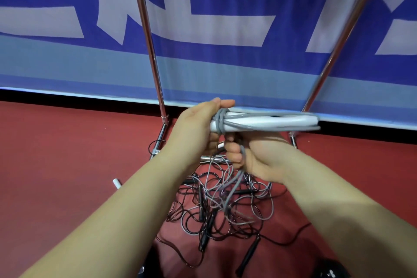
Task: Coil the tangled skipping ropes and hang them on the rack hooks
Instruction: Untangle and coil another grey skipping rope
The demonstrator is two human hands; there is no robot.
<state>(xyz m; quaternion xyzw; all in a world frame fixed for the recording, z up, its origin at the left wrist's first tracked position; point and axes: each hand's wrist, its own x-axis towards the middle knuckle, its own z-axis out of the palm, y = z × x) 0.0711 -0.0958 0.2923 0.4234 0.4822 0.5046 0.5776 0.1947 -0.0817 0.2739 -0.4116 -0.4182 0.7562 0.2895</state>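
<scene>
My left hand [198,124] grips the end of two white handles [266,121] held level, with grey rope [220,123] wound round them near my fingers. My right hand [250,156], just below the handles, pinches the loose grey strands [237,178], which hang down into the pile. A tangled pile of black and grey skipping ropes [223,207] with black handles lies on the red floor under my hands. Two chrome poles of the rack [149,36] rise behind, slanting left and right. No hooks are in view.
A blue and white banner [225,29] stands behind the rack. The rack's chrome base bar [158,142] lies on the floor under my left wrist. A white handle end [116,181] sticks out at left. A black handle [248,255] lies near the bottom.
</scene>
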